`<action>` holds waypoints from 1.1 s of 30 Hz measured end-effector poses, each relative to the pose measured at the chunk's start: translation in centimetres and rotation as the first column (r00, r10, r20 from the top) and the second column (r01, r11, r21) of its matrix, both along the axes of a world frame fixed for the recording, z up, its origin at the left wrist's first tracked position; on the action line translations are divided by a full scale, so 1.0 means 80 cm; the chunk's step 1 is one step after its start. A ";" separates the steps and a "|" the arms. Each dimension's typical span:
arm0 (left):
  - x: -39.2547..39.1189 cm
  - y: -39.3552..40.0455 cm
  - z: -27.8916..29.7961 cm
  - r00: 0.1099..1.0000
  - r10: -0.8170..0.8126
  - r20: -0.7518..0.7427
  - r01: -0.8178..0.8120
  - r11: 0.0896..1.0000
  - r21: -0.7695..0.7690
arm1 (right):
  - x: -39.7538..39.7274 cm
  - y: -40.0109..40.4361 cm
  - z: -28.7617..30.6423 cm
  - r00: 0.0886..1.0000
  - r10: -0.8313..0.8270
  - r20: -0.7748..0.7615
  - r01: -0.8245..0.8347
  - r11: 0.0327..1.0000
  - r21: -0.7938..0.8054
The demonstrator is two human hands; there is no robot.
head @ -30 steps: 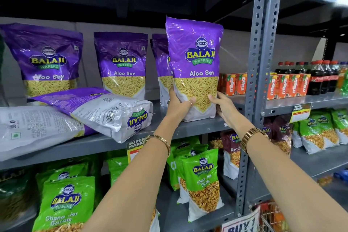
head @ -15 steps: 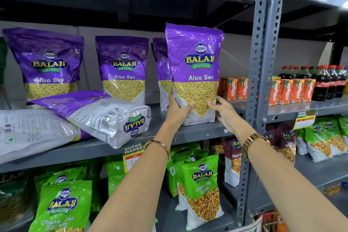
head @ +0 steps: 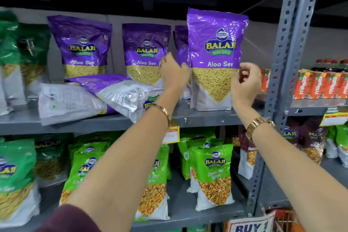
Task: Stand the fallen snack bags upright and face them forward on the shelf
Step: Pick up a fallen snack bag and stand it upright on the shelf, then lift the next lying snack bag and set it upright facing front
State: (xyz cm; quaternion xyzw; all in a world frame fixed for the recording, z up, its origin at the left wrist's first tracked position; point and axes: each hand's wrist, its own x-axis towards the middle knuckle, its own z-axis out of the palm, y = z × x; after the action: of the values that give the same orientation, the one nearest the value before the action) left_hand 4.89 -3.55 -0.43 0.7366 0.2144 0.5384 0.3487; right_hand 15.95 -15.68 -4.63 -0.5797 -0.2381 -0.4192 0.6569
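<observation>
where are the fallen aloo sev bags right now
In the head view, two fallen Aloo Sev bags lie overlapping, backs up, on the middle shelf, left of the left hand.

An upright Aloo Sev bag (head: 214,58) stands at the front of the middle shelf (head: 105,121), near the shelving post (head: 286,47) on its right. The left hand (head: 174,73) hovers just beside the bag's left edge, the right hand (head: 245,83) just beside its right edge; whether either touches it cannot be told. Behind and to the left, two more upright bags (head: 82,47) stand along the back wall. Before them, two fallen bags (head: 120,92) lie flat, one overlapping the other. Juice cartons (head: 318,84) sit right of the post. Chana Jor Garam bags (head: 214,173) fill the shelf below.
</observation>
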 end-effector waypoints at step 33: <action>-0.137 0.291 -0.005 0.532 0.286 -0.797 -0.488 0.873 -0.012 | -0.114 0.158 0.021 0.433 0.255 -0.865 -0.859 0.409 -0.309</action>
State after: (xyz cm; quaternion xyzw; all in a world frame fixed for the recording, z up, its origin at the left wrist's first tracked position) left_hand -6.05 19.71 -0.83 0.7811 0.5633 0.2034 0.1768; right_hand 6.80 -3.02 -2.97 -0.7649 -0.3098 0.2460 0.5083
